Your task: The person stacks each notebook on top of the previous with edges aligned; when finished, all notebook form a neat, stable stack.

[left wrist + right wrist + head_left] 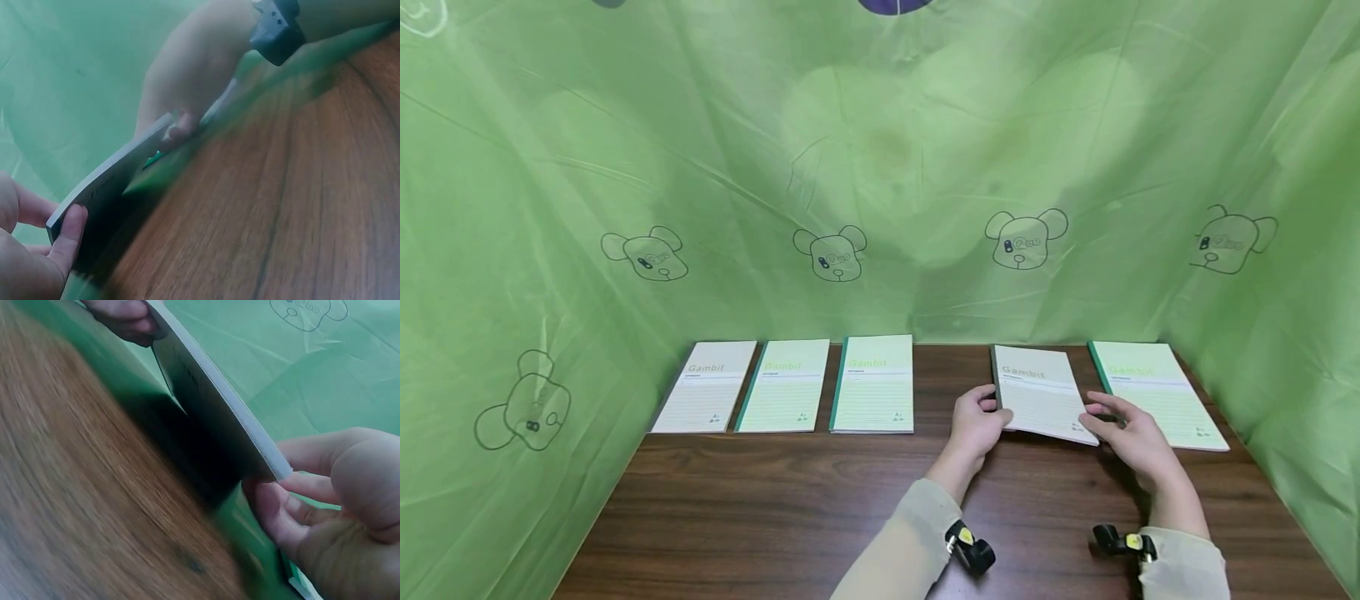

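Left hand (977, 423) and right hand (1133, 437), grips closed, pinch the raised near corners of one notebook (1041, 388) far on the desk (760, 517), right of centre; positioning seems the step, likely wanting even lowering next.

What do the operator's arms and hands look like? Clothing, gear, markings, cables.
Left hand and right hand: bare, no gloves. Left sleeve and right sleeve: long, pale beige, plain where visible. Each wrist carries a small, chunky black device, left device and right device, both with a yellow mark in the head view. No cables visible.
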`<state>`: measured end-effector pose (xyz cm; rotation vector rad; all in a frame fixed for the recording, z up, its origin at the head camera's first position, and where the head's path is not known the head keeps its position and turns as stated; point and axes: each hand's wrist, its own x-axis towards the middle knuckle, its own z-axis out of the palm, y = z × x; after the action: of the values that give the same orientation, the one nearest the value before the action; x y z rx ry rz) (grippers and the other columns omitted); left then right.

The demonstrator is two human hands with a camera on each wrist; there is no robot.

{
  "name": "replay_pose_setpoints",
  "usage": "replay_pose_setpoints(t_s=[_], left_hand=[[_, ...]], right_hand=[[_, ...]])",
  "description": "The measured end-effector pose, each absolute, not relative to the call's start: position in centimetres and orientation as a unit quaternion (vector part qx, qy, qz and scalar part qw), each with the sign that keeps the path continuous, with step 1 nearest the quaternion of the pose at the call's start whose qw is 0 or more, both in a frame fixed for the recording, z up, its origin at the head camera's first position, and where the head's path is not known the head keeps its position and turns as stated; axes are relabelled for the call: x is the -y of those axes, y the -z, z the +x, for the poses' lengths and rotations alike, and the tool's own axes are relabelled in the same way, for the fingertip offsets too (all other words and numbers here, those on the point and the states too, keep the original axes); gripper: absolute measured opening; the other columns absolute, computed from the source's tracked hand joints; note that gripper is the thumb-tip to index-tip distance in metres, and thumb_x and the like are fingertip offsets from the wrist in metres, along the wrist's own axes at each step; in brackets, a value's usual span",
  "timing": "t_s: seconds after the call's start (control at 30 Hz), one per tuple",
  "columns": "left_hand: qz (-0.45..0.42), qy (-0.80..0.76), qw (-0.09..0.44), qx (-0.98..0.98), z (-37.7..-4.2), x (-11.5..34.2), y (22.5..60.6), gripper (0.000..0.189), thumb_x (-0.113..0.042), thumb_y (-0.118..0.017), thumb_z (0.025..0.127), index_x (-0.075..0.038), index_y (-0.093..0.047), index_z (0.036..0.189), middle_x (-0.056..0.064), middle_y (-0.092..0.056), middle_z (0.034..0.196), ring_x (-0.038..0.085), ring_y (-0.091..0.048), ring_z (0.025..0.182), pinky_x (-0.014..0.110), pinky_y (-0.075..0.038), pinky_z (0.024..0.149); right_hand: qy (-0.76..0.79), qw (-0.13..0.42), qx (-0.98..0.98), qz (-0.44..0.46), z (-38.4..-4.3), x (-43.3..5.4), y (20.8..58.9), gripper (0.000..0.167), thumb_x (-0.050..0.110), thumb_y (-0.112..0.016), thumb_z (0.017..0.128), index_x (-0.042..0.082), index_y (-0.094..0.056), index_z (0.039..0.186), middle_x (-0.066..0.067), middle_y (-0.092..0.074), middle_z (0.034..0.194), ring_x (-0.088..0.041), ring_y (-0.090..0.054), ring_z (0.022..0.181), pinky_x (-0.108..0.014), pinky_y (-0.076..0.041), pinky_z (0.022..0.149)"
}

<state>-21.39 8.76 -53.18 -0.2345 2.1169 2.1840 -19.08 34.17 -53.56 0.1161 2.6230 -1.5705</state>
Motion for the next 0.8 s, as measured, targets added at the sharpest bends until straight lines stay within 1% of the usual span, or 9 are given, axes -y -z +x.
replay_pose_setpoints(t_s=[0.1,0.17,0.27,0.37,0.4,0.43,0.53,0.63,0.8], left_hand=[[-0.084,-0.716,0.045,-0.692,-21.5,-8.3,53.2,0.056,0.010,-0.075,0.082,0.002,-0.071,0.137,0.009,-0.068,0.105,0.016,-0.063,0.090,0.026,-0.054,0.077],[-0.084,-0.712,0.045,-0.696,-21.5,-8.0,53.3,0.055,0.010,-0.076,0.082,0.001,-0.071,0.136,0.010,-0.069,0.105,0.015,-0.062,0.089,0.026,-0.054,0.078],[-0.081,-0.706,0.042,-0.703,-21.3,-7.8,53.5,0.054,0.010,-0.077,0.082,0.001,-0.071,0.135,0.011,-0.070,0.104,0.014,-0.062,0.087,0.026,-0.054,0.078],[-0.076,-0.699,0.041,-0.710,-21.2,-7.7,53.6,0.054,0.010,-0.078,0.082,0.001,-0.071,0.135,0.009,-0.070,0.102,0.013,-0.061,0.087,0.026,-0.054,0.077],[-0.075,-0.698,0.041,-0.711,-21.2,-7.7,53.7,0.053,0.010,-0.078,0.082,0.000,-0.071,0.135,0.008,-0.070,0.101,0.012,-0.060,0.085,0.026,-0.053,0.076],[-0.074,-0.704,0.045,-0.705,-21.2,-7.7,53.7,0.054,0.011,-0.077,0.083,0.001,-0.071,0.135,0.009,-0.070,0.101,0.013,-0.061,0.084,0.027,-0.056,0.075],[-0.071,-0.720,0.054,-0.688,-21.2,-7.7,53.9,0.054,0.013,-0.073,0.083,0.001,-0.070,0.136,0.010,-0.069,0.101,0.014,-0.063,0.075,0.032,-0.063,0.068],[-0.061,-0.737,0.063,-0.671,-21.3,-7.5,54.0,0.056,0.016,-0.069,0.083,0.003,-0.069,0.137,0.012,-0.068,0.103,0.017,-0.064,0.066,0.037,-0.065,0.063],[-0.035,-0.725,0.064,-0.685,-21.2,-6.8,53.8,0.057,0.017,-0.069,0.085,0.003,-0.067,0.140,0.011,-0.068,0.105,0.015,-0.063,0.064,0.038,-0.065,0.063]], right_hand=[[0.551,0.066,-0.831,0.044,-19.3,-33.9,53.9,0.075,0.032,-0.070,0.109,-0.009,-0.038,0.163,-0.032,-0.052,0.152,0.007,-0.057,0.101,-0.021,-0.056,0.080],[0.570,0.076,-0.817,0.045,-19.4,-33.7,54.2,0.075,0.030,-0.070,0.109,-0.012,-0.037,0.163,-0.029,-0.058,0.146,0.006,-0.059,0.101,-0.021,-0.056,0.080],[0.601,0.086,-0.794,0.041,-19.4,-33.5,54.4,0.075,0.026,-0.071,0.109,-0.012,-0.035,0.162,-0.009,-0.071,0.128,0.001,-0.062,0.096,-0.025,-0.058,0.074],[0.620,0.089,-0.779,0.035,-19.3,-33.4,54.5,0.075,0.022,-0.072,0.108,-0.012,-0.034,0.163,0.009,-0.074,0.110,-0.002,-0.063,0.092,-0.025,-0.057,0.071],[0.624,0.088,-0.775,0.034,-19.3,-33.4,54.5,0.075,0.021,-0.072,0.108,-0.012,-0.034,0.163,0.011,-0.074,0.107,-0.002,-0.063,0.091,-0.024,-0.057,0.070],[0.627,0.088,-0.774,0.034,-19.3,-33.5,54.5,0.075,0.021,-0.072,0.108,-0.012,-0.034,0.163,0.011,-0.075,0.107,-0.002,-0.063,0.090,-0.024,-0.056,0.069],[0.631,0.086,-0.770,0.037,-19.2,-33.4,54.6,0.075,0.019,-0.073,0.107,-0.011,-0.034,0.163,0.011,-0.075,0.104,-0.003,-0.062,0.087,-0.023,-0.056,0.067],[0.634,0.083,-0.768,0.039,-19.2,-33.4,54.6,0.075,0.017,-0.074,0.106,-0.011,-0.034,0.163,0.011,-0.074,0.102,-0.003,-0.062,0.084,-0.023,-0.055,0.066],[0.631,0.083,-0.771,0.033,-19.3,-33.1,54.5,0.075,0.016,-0.074,0.106,-0.010,-0.034,0.164,0.009,-0.074,0.105,-0.005,-0.061,0.080,-0.024,-0.055,0.066]])
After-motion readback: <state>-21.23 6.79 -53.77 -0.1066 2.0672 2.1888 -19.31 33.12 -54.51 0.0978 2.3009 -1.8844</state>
